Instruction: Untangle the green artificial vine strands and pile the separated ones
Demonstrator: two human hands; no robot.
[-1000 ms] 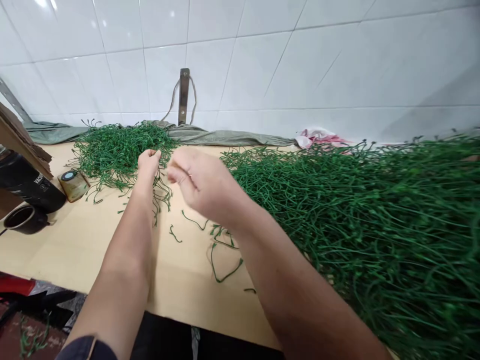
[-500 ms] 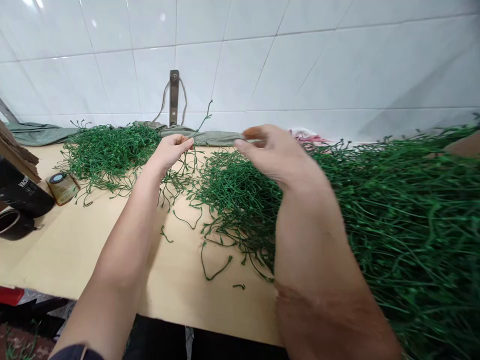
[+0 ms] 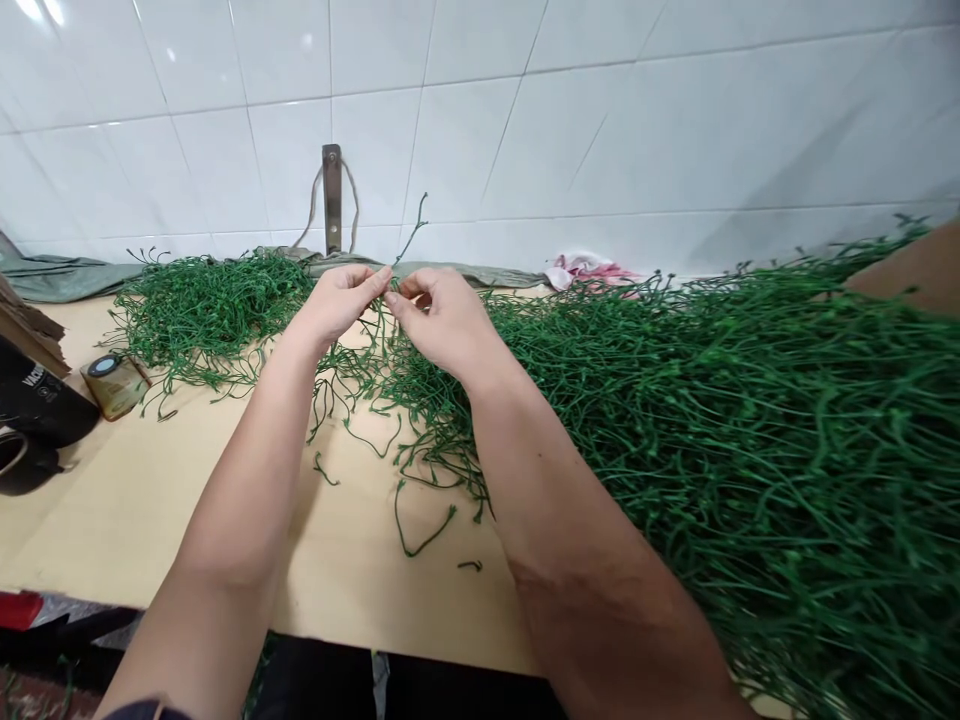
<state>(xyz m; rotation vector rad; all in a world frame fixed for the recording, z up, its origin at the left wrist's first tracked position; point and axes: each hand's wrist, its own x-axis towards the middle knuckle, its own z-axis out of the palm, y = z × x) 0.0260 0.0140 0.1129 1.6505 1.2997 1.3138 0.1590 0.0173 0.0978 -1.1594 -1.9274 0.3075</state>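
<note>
My left hand (image 3: pixel 349 298) pinches a thin green stem (image 3: pixel 412 240), whose branched tip points up toward the wall. Right beside it, my right hand (image 3: pixel 439 318) is closed at the same stem, thumb and forefinger together near the left fingertips. Below the hands, more green stems hang or lie loosely. A tangled heap of green stems (image 3: pixel 217 305) lies to the left, and a much larger pile (image 3: pixel 750 420) spreads over the right side. A few single stems (image 3: pixel 426 545) rest on the pale tabletop (image 3: pixel 337 570).
At the left are a black bottle (image 3: pixel 45 395), a dark mug (image 3: pixel 26 462) and a small amber container (image 3: pixel 115 385). Grey-green cloth (image 3: pixel 67 277) and a red-and-white cloth (image 3: pixel 589 270) lie along the tiled wall. A metal bracket (image 3: pixel 332 200) stands behind.
My right hand has moved left and closed beside my left hand at the stem. My left hand keeps its pinch. The view has shifted slightly.
</note>
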